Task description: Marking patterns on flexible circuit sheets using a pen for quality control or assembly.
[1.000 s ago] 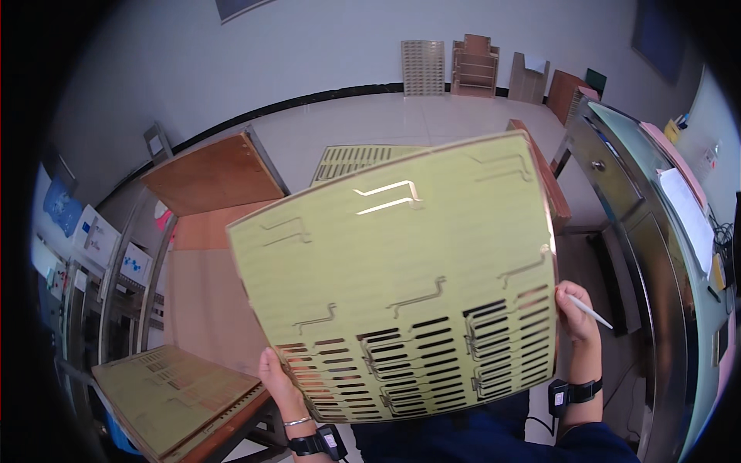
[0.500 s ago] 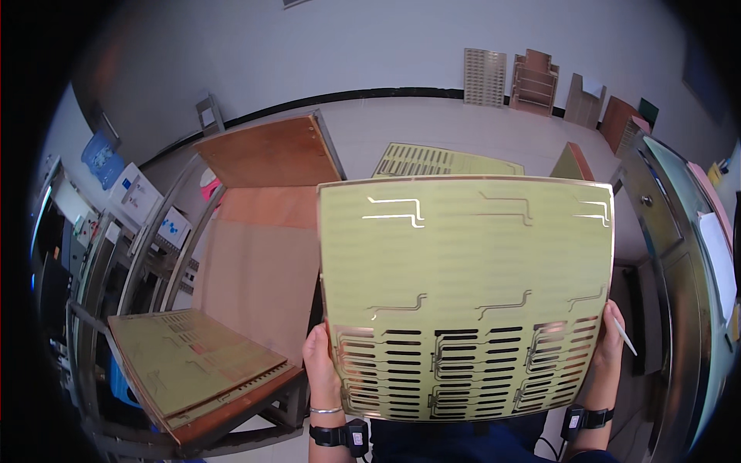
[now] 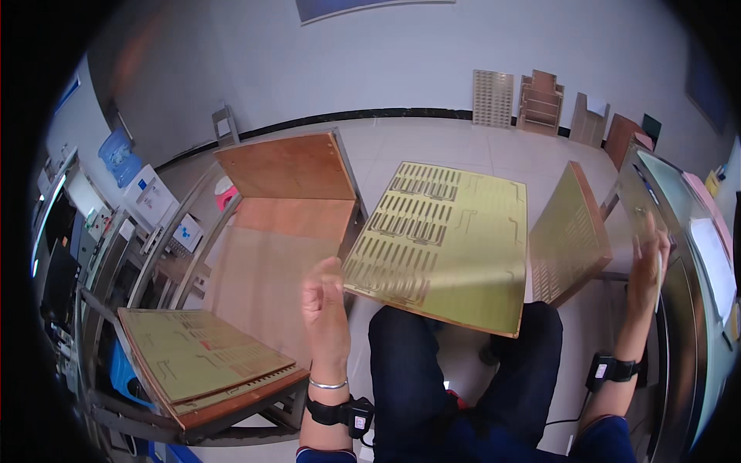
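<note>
A green-yellow circuit panel (image 3: 482,239) with copper edges slants in front of my knees, its rows of dark slots on the left and thin bent traces on the right. Its near part is smeared by motion. My left hand (image 3: 323,297) is at the panel's near left corner; the blurred fingers do not show whether they grip it. Raised well to the right, apart from the panel, my right hand (image 3: 647,266) has a slim white pen-like stick (image 3: 658,284) held along its palm. What supports the panel is hidden.
To the left, a wood-lined metal rack (image 3: 278,262) stands beside a stack of similar panels (image 3: 204,355). A slanted board (image 3: 571,231) is right of the panel. A metal cabinet (image 3: 679,309) with papers on top borders the right. Several boards (image 3: 494,99) lean against the far wall.
The panel that both hands held upright no longer stands before me; a panel with slots at left shows there. My right hand has swung right and up, still with the stick; my knees have come into view.
</note>
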Motion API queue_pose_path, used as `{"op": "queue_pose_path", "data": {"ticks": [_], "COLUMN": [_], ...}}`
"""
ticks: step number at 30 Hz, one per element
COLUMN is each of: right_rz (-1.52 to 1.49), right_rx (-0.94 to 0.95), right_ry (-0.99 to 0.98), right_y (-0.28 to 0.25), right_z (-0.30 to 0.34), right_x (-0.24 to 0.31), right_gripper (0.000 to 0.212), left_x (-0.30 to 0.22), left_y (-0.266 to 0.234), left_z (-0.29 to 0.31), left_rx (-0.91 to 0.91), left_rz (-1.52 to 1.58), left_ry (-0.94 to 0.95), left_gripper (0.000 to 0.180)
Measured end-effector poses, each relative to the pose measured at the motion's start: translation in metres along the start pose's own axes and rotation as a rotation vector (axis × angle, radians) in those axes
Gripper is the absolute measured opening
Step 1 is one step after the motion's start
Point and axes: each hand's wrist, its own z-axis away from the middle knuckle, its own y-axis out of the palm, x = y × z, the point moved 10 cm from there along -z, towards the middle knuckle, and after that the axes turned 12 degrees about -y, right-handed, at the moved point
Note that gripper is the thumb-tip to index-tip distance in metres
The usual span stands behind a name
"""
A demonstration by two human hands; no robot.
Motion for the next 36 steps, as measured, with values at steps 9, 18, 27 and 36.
{"op": "queue_pose_path", "data": {"ticks": [9, 18, 27, 36], "right_rz": [2.136, 2.921, 3.572, 3.556], "right_rx": [0.826, 0.539, 0.450, 0.285], "right_ry": [-0.930, -1.375, -2.063, -2.403], "right_y": [0.094, 0.111, 0.055, 0.060], "right_z": [0.040, 0.152, 0.217, 0.214], "right_x": [-0.106, -0.040, 0.008, 0.049], "right_gripper": [0.047, 0.048, 0.055, 0.041], "left_x": [0.061, 0.112, 0.113, 0.112], "left_y": [0.022, -0.009, -0.046, -0.083], "left_z": [0.046, 0.073, 0.055, 0.047], "left_rx": [0.101, -0.052, -0.291, -0.323], "left_rz": [0.036, 0.262, 0.187, 0.029], "left_ry": [-0.545, -0.806, -0.695, -0.625], "left_gripper": [0.034, 0.038, 0.030, 0.033]}}
